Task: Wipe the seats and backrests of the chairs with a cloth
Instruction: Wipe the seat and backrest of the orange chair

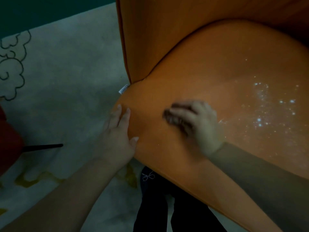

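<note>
An orange upholstered chair fills the right of the head view, with its seat [217,72] wide and rounded and its backrest [158,27] rising at the top. My left hand [119,136] lies flat against the seat's left edge, fingers apart, thumb pressing the fabric. My right hand [199,121] rests on the seat, blurred, fingers curled over a small dark cloth [173,118] that shows under the fingertips. Bright wet-looking specks [265,104] glisten on the seat to the right of that hand.
A pale rug [66,97] with dark cloud outlines and yellow marks covers the floor at left. A red object [8,139] with a thin black leg [43,147] stands at the left edge. My dark trousers [167,206] show below the seat. A white tag [123,89] hangs at the seat's corner.
</note>
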{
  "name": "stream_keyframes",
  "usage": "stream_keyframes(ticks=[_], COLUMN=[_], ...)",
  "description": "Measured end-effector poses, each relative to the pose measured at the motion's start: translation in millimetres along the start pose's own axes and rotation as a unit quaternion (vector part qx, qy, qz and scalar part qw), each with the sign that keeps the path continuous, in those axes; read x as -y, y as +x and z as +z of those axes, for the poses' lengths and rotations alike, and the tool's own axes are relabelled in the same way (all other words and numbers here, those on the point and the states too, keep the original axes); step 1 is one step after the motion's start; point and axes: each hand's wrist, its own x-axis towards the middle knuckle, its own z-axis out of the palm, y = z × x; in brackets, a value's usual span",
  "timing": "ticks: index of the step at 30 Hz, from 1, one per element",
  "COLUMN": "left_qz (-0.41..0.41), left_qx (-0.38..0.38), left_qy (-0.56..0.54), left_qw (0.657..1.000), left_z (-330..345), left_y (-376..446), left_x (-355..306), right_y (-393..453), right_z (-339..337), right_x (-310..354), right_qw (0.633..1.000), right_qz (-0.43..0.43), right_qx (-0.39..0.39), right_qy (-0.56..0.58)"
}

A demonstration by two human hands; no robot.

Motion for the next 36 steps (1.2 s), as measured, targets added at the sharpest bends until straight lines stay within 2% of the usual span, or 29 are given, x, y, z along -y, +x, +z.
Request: stream_keyframes(ticks=[2,3,7,10,13,15,17,19,21,23,26,28,29,34,36], left_qz=[0.012,0.019,0.033,0.043,0.041,0.034,0.034,0.038,0.044,0.054,0.07,0.078,0.081,0.103,0.118], left_qx=[0.001,-0.005,-0.007,0.004,0.003,-0.004,-0.015,-0.019,-0.02,-0.024,-0.026,-0.032,-0.031,-0.027,-0.024], left_qy=[0.011,0.013,0.026,0.038,0.037,0.029,0.022,0.023,0.031,0.044,0.05,0.053,0.057,0.068,0.085], left_qw=[1.0,1.0,0.999,0.998,0.998,0.999,0.999,0.999,0.998,0.997,0.996,0.995,0.995,0.992,0.989], left_z=[4.0,7.6,10.2,8.5,9.8,11.0,13.0,14.3,14.1,12.2,10.3,12.5,14.5,24.4,28.1], left_y=[1.4,2.3,1.1,-0.6,0.4,1.1,2.4,2.5,2.1,2.5,4.4,5.7,5.8,5.1,4.5], left_x=[1.7,3.1,2.2,2.6,2.4,-1.3,-4.7,-7.9,-10.5,-12.3,-18.8,-26.4,-31.3,-52.3,-58.5], right_y=[25.5,32.3,-20.1,-65.3,-55.9,-35.3,-30.7,-51.3,-75.7,-82.0,-64.7,-53.6,-55.7,-110.9,-104.4], right_z=[4.3,12.4,32.0,23.9,18.6,27.5,42.5,54.2,49.6,36.3,15.0,7.8,8.7,9.2,-4.7], right_x=[-2.3,9.7,34.9,23.9,10.6,24.2,44.1,51.2,42.0,22.6,-10.0,-15.0,-9.7,-1.5,-23.0], right_qw=[0.991,0.989,1.0,0.999,0.996,0.988,0.991,0.998,0.999,0.997,0.994,0.983,0.981,0.998,0.996], right_qz=[0.118,0.133,0.006,-0.033,0.067,0.122,0.097,0.019,-0.048,-0.064,0.049,0.137,0.148,-0.004,-0.004], right_qx=[-0.064,-0.065,-0.019,0.004,-0.052,-0.09,-0.091,-0.061,-0.02,-0.007,-0.075,-0.115,-0.123,-0.035,-0.035], right_qy=[0.014,0.017,0.004,-0.031,-0.028,-0.01,-0.009,-0.01,-0.015,-0.034,-0.065,-0.04,-0.035,-0.055,-0.081])
